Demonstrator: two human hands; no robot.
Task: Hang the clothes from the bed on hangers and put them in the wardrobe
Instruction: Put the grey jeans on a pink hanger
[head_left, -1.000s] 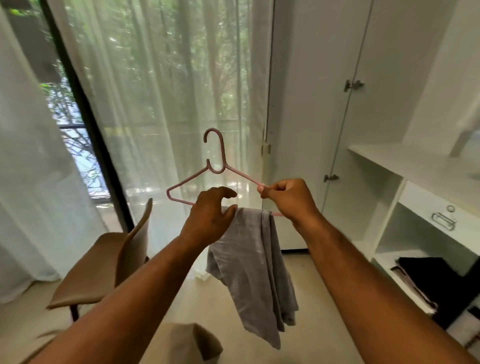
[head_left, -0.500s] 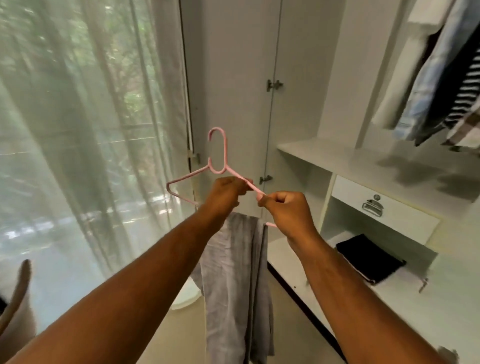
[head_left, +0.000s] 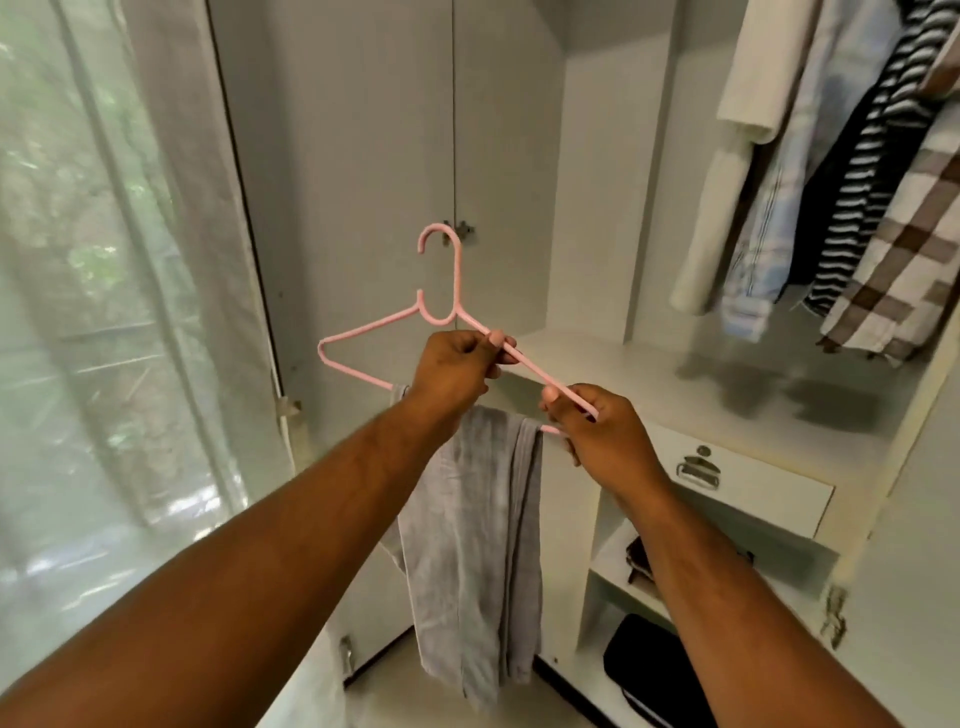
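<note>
A pink hanger (head_left: 439, 270) is held up in front of the open wardrobe (head_left: 592, 171), hook upward. Grey trousers (head_left: 472, 540) are folded over its lower bar and hang straight down. My left hand (head_left: 454, 371) grips the hanger's right sloping arm near the neck. My right hand (head_left: 597, 434) pinches the same arm at its lower right corner. The bar's middle is hidden behind my hands and the cloth.
Several shirts (head_left: 841, 171), white, blue, striped and checked, hang at the upper right inside the wardrobe. Below them are a white shelf (head_left: 613, 364), a drawer (head_left: 753, 483) and a dark folded item (head_left: 649, 670). A sheer curtain (head_left: 119, 312) covers the window on the left.
The view has swung right from the window toward the open wardrobe, bringing the hanging shirts into sight. The hanger with the trousers stays in both hands, and my left hand moved up onto its sloping arm.
</note>
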